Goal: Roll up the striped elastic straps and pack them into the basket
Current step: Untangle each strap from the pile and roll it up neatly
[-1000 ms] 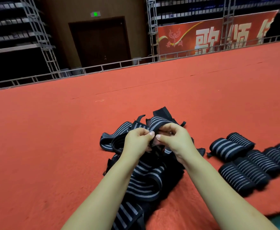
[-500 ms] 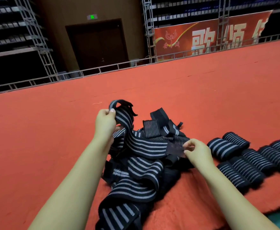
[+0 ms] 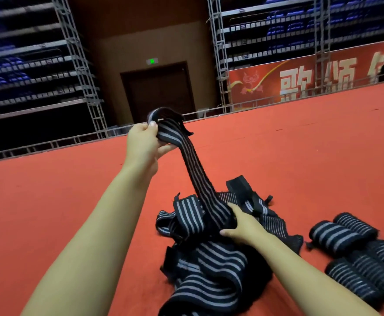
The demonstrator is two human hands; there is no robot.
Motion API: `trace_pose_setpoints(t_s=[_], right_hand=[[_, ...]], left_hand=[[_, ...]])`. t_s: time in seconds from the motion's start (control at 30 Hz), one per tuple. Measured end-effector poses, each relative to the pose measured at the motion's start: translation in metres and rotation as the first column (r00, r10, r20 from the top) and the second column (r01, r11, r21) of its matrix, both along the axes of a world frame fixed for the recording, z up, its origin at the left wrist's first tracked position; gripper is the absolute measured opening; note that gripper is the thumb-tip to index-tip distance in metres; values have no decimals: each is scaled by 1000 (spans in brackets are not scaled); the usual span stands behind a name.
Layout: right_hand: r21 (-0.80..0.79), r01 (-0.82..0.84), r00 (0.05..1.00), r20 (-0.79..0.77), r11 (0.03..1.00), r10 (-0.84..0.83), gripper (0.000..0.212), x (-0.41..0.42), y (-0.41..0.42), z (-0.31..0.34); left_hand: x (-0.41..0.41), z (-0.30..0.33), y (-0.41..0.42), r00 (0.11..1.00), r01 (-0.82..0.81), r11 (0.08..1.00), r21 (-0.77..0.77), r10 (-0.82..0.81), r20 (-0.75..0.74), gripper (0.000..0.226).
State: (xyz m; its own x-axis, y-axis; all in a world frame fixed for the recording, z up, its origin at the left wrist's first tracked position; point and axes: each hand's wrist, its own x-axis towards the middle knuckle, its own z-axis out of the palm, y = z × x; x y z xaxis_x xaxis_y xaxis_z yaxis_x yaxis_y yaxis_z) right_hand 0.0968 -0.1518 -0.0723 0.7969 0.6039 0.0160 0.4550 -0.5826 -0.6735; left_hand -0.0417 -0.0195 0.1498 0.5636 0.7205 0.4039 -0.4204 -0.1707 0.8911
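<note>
So there's one messy pile of loose black elastic straps with grey stripes (image 3: 211,265) on the red carpeted floor (image 3: 50,201), and right of the pile I count about five rolled-up striped strap bundles (image 3: 336,233), though the edge cuts some off. One stretched striped strap (image 3: 200,179) runs taut up from the pile. The left hand (image 3: 144,148) is raised above the pile, fingers clamped on the strap's top end; the right hand (image 3: 243,226) grips its lower part at the pile. Behind the pile: metal truss scaffolding (image 3: 81,71), a dark door (image 3: 159,92) and a red banner (image 3: 300,78).
</note>
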Motion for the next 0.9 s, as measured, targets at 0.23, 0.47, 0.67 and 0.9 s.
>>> trace_pose_setpoints(t_s=[0.23,0.47,0.67,0.9], right_hand=[[405,-16,995,-83,914,54,13,-2,-5,7],[368,-251,941,-124,895,315,8,-35,-7,18],[233,-445,890,5,865,457,23,-84,-7,-1],[65,-485,874,73,872,480,11,-99,-3,-13]], left_hand=[[-34,-18,44,979,-201,976,-85,198,-47,25],[-72,-110,95,652,-110,894,435,395,-647,26],[-88,-185,106,203,317,811,492,448,-871,20],[-94,-198,83,662,175,867,466,246,-708,67]])
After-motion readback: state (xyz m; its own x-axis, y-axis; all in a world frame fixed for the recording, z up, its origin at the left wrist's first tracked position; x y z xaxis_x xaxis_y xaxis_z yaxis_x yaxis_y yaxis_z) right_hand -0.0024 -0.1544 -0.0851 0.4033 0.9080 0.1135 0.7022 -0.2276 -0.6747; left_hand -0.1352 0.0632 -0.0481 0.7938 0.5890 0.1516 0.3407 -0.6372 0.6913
